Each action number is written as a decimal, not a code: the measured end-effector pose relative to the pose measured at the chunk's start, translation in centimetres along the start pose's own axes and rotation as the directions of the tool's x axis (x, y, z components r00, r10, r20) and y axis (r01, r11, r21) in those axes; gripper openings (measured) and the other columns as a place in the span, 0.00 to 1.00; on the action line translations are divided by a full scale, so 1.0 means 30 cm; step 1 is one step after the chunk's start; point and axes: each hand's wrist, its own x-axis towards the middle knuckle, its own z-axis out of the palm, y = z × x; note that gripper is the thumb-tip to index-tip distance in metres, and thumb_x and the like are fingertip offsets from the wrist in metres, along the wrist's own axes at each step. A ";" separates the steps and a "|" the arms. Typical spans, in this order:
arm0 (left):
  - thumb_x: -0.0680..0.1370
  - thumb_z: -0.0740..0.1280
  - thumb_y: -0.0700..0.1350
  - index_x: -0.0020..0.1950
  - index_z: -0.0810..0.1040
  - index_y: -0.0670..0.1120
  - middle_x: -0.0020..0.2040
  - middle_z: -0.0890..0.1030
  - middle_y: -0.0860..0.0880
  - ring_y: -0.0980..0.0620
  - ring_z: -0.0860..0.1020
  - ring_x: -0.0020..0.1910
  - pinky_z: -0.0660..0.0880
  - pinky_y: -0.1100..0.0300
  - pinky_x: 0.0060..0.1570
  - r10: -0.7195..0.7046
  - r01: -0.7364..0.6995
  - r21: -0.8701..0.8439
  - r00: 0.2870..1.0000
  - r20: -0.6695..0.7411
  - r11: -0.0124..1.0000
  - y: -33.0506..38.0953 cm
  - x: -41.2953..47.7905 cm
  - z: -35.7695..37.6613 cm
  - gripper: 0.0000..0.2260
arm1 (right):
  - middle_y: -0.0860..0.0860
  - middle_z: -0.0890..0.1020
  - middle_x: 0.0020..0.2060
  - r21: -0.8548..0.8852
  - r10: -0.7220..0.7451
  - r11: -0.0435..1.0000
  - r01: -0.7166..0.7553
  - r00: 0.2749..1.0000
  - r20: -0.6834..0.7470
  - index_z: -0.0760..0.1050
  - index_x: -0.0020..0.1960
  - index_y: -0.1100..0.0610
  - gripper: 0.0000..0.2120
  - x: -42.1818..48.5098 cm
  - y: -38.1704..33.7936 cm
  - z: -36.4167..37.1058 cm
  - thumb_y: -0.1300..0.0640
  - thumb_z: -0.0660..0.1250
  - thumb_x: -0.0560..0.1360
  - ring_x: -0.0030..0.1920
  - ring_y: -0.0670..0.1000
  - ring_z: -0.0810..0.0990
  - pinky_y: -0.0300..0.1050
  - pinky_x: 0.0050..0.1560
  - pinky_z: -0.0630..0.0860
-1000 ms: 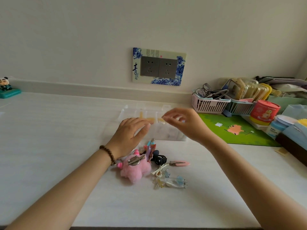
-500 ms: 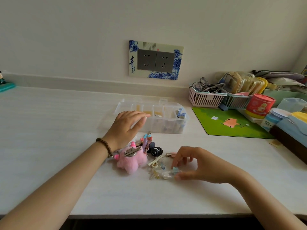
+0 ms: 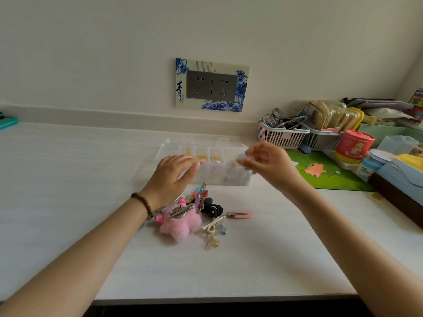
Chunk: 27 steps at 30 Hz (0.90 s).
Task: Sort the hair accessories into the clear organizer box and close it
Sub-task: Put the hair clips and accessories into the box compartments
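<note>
The clear organizer box (image 3: 174,146) stands open on the white counter, with small items in its compartments. My left hand (image 3: 170,179) rests against its front left edge, fingers spread, holding nothing. Over the box's right end, my right hand (image 3: 265,163) pinches a clear hair clip with blue bits (image 3: 243,156). In front of the box lies a pile of accessories: a pink plush clip (image 3: 179,221), a black claw clip (image 3: 211,208), a pink clip (image 3: 240,215), a white clip (image 3: 211,226) and small clear clips (image 3: 211,242).
A green mat (image 3: 325,172) lies right of the box. Behind it stand a pink basket (image 3: 280,136) with glasses, a second basket, a red tub (image 3: 353,145) and boxes at the right edge. A wall socket (image 3: 211,84) is above. The counter's front edge (image 3: 206,299) is near me.
My right hand picked the clear clip with blue bits out of the pile and lifted it up to the box's right end. My left hand stayed at the box.
</note>
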 end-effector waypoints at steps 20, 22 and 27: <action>0.75 0.40 0.66 0.62 0.73 0.55 0.61 0.76 0.57 0.59 0.69 0.62 0.57 0.60 0.64 -0.006 0.006 -0.007 1.000 0.010 1.000 0.000 0.002 0.001 0.30 | 0.55 0.84 0.50 -0.519 -0.139 0.822 0.233 0.967 0.215 0.82 0.51 0.52 0.22 0.213 0.053 0.124 0.44 0.52 0.79 0.53 0.56 0.80 0.47 0.59 0.69; 0.75 0.41 0.66 0.62 0.73 0.55 0.61 0.76 0.57 0.59 0.69 0.62 0.56 0.61 0.63 -0.003 0.003 -0.005 1.000 0.010 1.000 0.003 0.002 0.000 0.30 | 0.53 0.81 0.58 -0.589 -0.108 0.763 0.267 0.951 0.291 0.79 0.57 0.51 0.24 0.203 0.068 0.130 0.44 0.47 0.80 0.63 0.54 0.74 0.50 0.66 0.60; 0.75 0.40 0.66 0.63 0.72 0.56 0.61 0.75 0.58 0.60 0.68 0.63 0.56 0.62 0.63 -0.003 0.003 0.000 1.000 0.013 1.000 0.007 -0.003 -0.002 0.30 | 0.49 0.77 0.64 -0.573 -0.172 0.760 0.307 0.945 0.278 0.75 0.62 0.51 0.21 0.169 0.046 0.117 0.46 0.48 0.81 0.67 0.51 0.69 0.52 0.70 0.58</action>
